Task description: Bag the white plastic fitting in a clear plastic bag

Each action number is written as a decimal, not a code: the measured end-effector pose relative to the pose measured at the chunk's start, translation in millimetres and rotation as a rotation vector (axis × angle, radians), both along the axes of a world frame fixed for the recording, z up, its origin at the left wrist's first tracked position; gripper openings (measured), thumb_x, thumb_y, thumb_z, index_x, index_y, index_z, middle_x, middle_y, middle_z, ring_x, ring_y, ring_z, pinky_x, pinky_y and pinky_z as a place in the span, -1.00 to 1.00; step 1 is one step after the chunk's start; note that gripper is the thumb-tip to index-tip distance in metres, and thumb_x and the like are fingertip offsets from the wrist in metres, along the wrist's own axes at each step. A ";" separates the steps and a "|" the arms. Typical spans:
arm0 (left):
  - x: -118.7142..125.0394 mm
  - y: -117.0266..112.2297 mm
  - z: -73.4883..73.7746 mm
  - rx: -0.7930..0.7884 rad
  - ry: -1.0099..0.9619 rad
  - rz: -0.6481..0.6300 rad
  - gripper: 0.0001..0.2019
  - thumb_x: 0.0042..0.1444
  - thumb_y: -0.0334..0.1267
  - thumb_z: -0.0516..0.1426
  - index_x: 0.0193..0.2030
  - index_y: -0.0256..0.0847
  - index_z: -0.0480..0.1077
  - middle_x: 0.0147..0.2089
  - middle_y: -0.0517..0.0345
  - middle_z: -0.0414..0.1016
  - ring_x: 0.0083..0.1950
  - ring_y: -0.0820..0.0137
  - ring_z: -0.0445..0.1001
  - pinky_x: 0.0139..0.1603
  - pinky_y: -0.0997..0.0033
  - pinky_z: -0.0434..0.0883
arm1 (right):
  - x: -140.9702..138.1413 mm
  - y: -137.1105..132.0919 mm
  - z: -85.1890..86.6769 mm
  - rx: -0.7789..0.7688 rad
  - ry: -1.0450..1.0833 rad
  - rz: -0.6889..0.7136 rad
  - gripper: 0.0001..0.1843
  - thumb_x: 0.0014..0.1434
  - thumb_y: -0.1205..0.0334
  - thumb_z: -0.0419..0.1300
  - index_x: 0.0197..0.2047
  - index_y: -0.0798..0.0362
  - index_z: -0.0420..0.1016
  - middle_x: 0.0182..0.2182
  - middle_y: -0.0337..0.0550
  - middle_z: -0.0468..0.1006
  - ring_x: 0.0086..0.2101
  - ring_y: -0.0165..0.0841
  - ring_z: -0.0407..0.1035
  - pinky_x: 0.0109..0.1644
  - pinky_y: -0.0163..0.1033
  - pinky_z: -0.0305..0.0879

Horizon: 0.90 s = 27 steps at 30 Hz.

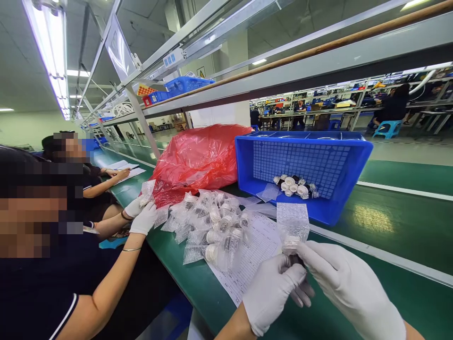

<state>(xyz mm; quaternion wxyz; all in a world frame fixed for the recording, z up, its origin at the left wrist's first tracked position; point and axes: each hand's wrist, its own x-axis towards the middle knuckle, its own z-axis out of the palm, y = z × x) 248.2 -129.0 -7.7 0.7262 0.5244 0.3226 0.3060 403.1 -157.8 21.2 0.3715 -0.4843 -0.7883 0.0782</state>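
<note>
White cotton gloves cover both of my hands. My left hand (272,292) is closed, with thumb and fingers curled at the lower end of a small clear bubble-wrap bag (292,218). My right hand (348,283) pinches the same bag from the right. At the bottom of the bag a white, round ridged part (290,242) shows; its lower side is hidden by my fingers. To the left, a pile of bagged white parts (215,215) lies on a printed sheet (260,243) on the green bench.
Beyond the hands, a blue crate (354,174) lies tipped toward me with several loose white parts (292,185) inside. A red plastic bag (201,156) is beside it. At left, a co-worker's gloved hands (143,218) hold another bubble-wrap bag. A metal shelf rail (300,66) runs overhead.
</note>
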 end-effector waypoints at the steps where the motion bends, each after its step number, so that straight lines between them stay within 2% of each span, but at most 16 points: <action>1: 1.6 -0.9 -1.4 -0.006 -0.017 0.010 -0.39 -0.06 0.34 0.21 -0.33 -0.27 0.33 -0.51 0.17 0.43 -0.55 0.49 0.37 -0.46 0.46 0.32 | -2.0 -0.4 -0.6 -0.054 0.019 0.008 -0.53 0.44 0.21 -0.15 -0.50 -0.09 0.32 -0.65 -0.34 0.45 -0.63 -0.42 0.37 -0.44 -0.32 0.41; 4: 5.3 -3.7 -3.5 -0.001 -0.080 0.051 -0.43 0.03 0.30 0.19 -0.30 -0.29 0.37 -0.54 0.20 0.40 -0.58 0.48 0.37 -0.48 0.46 0.35 | -7.6 -1.5 -3.9 -0.205 0.089 0.054 -0.52 0.44 0.22 -0.19 -0.54 -0.08 0.19 -0.67 -0.32 0.40 -0.64 -0.41 0.34 -0.48 -0.30 0.37; 7: 5.9 -6.2 -2.1 0.015 -0.088 0.095 -0.49 0.13 0.22 0.16 -0.27 -0.30 0.39 -0.58 0.23 0.38 -0.59 0.49 0.37 -0.49 0.48 0.36 | -12.0 -2.2 -7.5 -0.293 0.169 0.124 -0.48 0.46 0.16 -0.23 -0.54 -0.09 0.23 -0.66 -0.29 0.42 -0.62 -0.38 0.36 -0.48 -0.28 0.38; 11: 3.8 -7.4 -2.3 0.030 -0.095 0.104 -0.48 0.14 0.22 0.17 -0.24 -0.33 0.40 -0.57 0.22 0.39 -0.58 0.50 0.37 -0.49 0.50 0.37 | -8.0 -2.6 -11.6 -0.177 0.185 0.147 -0.48 0.46 0.07 -0.19 -0.44 -0.11 0.42 -0.64 -0.30 0.45 -0.59 -0.37 0.39 -0.41 -0.27 0.43; 14: 2.9 -6.4 -5.4 0.006 -0.101 0.113 -0.37 -0.01 0.29 0.24 -0.18 -0.35 0.39 -0.53 0.18 0.42 -0.59 0.49 0.38 -0.53 0.50 0.34 | 0.9 -2.6 -13.1 -0.033 0.221 0.061 -0.65 0.41 0.02 -0.02 -0.34 -0.10 0.47 -0.51 -0.27 0.54 -0.51 -0.37 0.45 -0.37 -0.29 0.45; 16: 2.5 -5.5 -7.2 -0.008 -0.069 0.168 -0.29 -0.14 0.32 0.31 -0.16 -0.36 0.40 -0.54 0.18 0.41 -0.59 0.50 0.35 -0.56 0.51 0.29 | 4.2 -2.2 -13.4 -0.012 0.277 -0.013 -0.72 0.36 0.01 0.08 -0.33 -0.10 0.47 -0.42 -0.24 0.56 -0.45 -0.36 0.47 -0.37 -0.30 0.46; 19: 0.7 -4.8 -9.4 0.031 -0.026 0.263 -0.28 -0.21 0.32 0.35 -0.19 -0.34 0.41 -0.52 0.20 0.39 -0.55 0.51 0.33 -0.51 0.50 0.28 | 1.2 -1.0 -13.5 -0.148 0.452 -0.038 -0.70 0.30 -0.04 0.13 -0.38 -0.07 0.45 -0.44 -0.23 0.52 -0.45 -0.33 0.45 -0.39 -0.29 0.46; 22: -3.5 -5.4 -12.4 0.148 -0.044 0.292 -0.38 -0.08 0.32 0.28 -0.25 -0.29 0.40 -0.41 0.12 0.46 -0.43 0.46 0.39 -0.35 0.42 0.35 | -6.9 -0.3 -12.3 -0.242 0.657 -0.071 -0.65 0.25 -0.12 0.16 -0.40 -0.04 0.44 -0.49 -0.23 0.48 -0.49 -0.33 0.40 -0.44 -0.29 0.45; 24: -7.1 -5.6 -14.7 0.226 0.012 0.325 -0.43 -0.01 0.30 0.26 -0.28 -0.26 0.40 -0.34 0.08 0.51 -0.33 0.40 0.41 -0.24 0.37 0.35 | -11.8 -0.7 -9.5 -0.271 0.713 -0.091 -0.64 0.24 -0.13 0.16 -0.39 -0.04 0.44 -0.50 -0.24 0.47 -0.50 -0.33 0.39 -0.44 -0.29 0.44; 27: -12.4 -4.1 -17.6 0.277 0.119 0.405 -0.46 0.03 0.31 0.21 -0.34 -0.22 0.37 -0.36 0.11 0.48 -0.31 0.37 0.39 -0.24 0.35 0.31 | -17.1 -1.5 -2.6 -0.320 0.697 -0.074 -0.62 0.25 -0.15 0.14 -0.42 -0.04 0.43 -0.51 -0.23 0.49 -0.50 -0.33 0.40 -0.42 -0.30 0.44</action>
